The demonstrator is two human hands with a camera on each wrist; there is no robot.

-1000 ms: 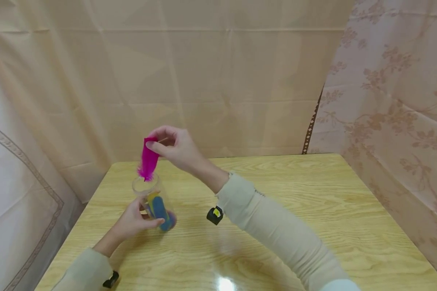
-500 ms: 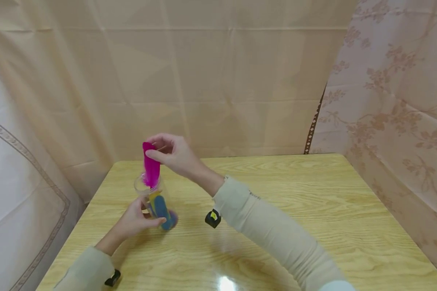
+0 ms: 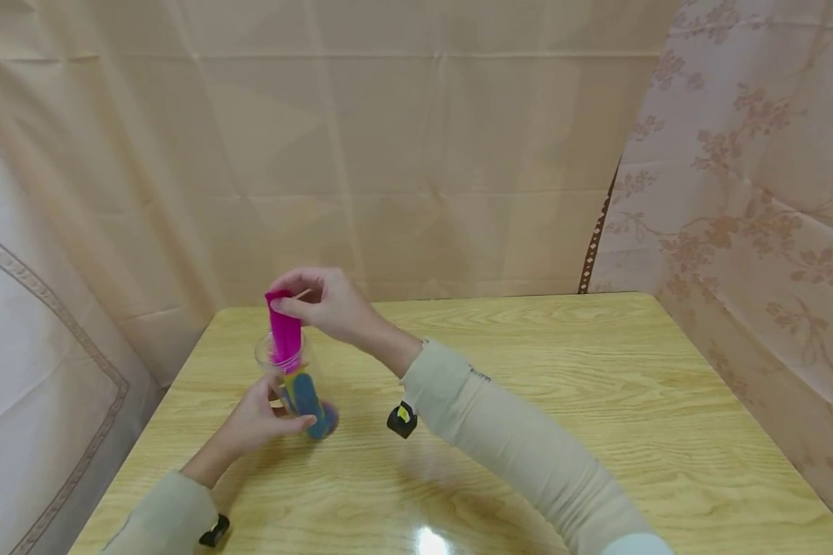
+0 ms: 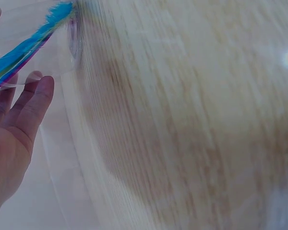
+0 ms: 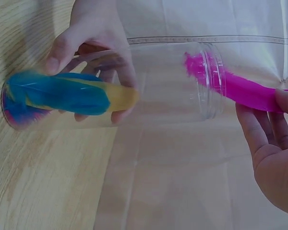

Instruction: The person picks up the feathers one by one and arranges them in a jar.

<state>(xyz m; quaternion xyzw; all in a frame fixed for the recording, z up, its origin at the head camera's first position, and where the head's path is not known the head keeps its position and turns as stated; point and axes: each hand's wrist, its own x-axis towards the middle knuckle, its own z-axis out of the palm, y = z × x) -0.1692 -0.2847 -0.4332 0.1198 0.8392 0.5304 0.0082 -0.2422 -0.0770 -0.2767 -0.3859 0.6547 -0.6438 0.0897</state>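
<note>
My left hand (image 3: 260,420) grips a clear plastic jar (image 5: 168,86) around its side, with the thumb across the front. Inside, toward the bottom, lie blue feathers (image 5: 67,93) and a yellow feather (image 5: 122,98); some pink shows at the base. My right hand (image 3: 333,304) pinches a magenta feather (image 3: 287,327) between thumb and fingers near its upper end. The fluffy end of this feather is through the jar's open mouth, past the threaded rim (image 5: 211,81), while the rest stands outside. In the left wrist view, blue feathers (image 4: 26,48) show through the jar wall.
The jar is over the left part of a wood-grain table (image 3: 562,408). Beige cloth (image 3: 423,154) hangs behind the table, and patterned cloth (image 3: 757,193) hangs on the right. A small black device (image 3: 402,420) with a yellow patch shows beside the right cuff, another (image 3: 214,530) beside the left.
My right hand has moved down with the magenta feather, whose fluffy end has passed from above the jar's rim to inside its mouth. My left hand stays on the jar.
</note>
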